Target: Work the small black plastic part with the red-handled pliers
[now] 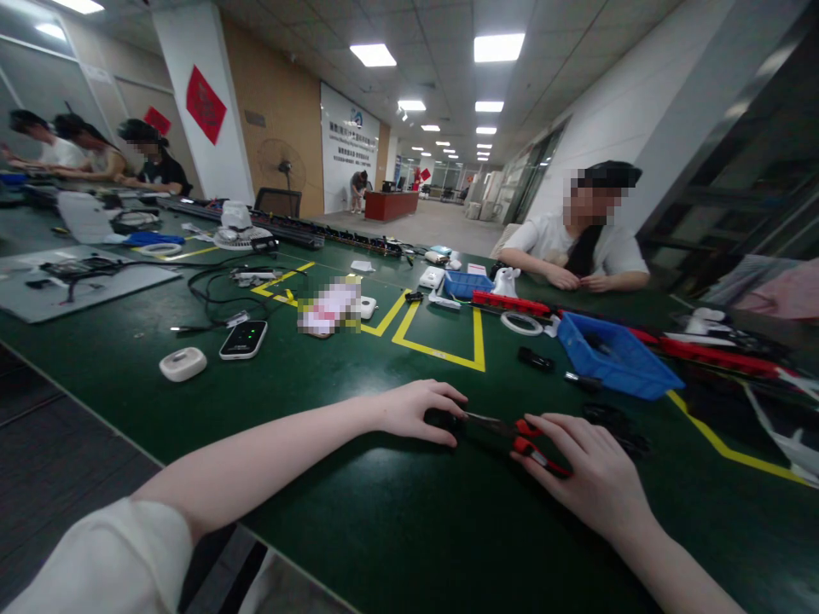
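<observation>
My right hand point(589, 469) is closed around the red handles of a pair of scissors point(530, 443). The blades are spread a little and point left, toward my other hand. A small black object point(441, 419) sits between the thumb and fingers of my left hand point(419, 411), low over the green table. Its kind is hard to make out, as the fingers cover part of it. The tips of the scissors reach right up to this black object; I cannot tell whether they touch it. A bundle of black cable or plastic point(618, 428) lies just beyond my right hand.
On the green table point(358, 512) stands a blue bin point(618, 362) to the right, near black connectors point(536, 359). Yellow tape point(441, 351) marks the surface. Left are a phone-like device point(244, 339), a white case point(182, 364) and cables. A person point(579, 234) sits across.
</observation>
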A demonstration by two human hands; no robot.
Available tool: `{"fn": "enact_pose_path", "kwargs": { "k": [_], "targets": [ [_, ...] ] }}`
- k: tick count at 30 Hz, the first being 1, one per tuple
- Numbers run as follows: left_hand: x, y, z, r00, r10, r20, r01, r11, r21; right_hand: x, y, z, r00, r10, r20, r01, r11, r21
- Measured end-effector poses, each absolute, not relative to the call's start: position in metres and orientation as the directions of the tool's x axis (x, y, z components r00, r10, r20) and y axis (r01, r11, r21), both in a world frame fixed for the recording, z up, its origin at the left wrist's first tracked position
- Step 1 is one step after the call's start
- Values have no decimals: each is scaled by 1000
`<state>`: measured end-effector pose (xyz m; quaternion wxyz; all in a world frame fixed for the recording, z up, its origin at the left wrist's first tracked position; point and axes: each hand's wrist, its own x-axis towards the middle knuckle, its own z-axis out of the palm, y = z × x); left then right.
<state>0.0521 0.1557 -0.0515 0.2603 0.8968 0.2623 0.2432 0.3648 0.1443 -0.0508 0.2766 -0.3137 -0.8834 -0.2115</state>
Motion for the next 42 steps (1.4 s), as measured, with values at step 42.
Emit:
{"fn": "enact_pose_path", "kwargs": {
  "k": [42],
  "targets": [
    [51,154,-52,746,604,280,323,-696,641,352,130,-44,-634,427,644,698,675,239]
  ]
}}
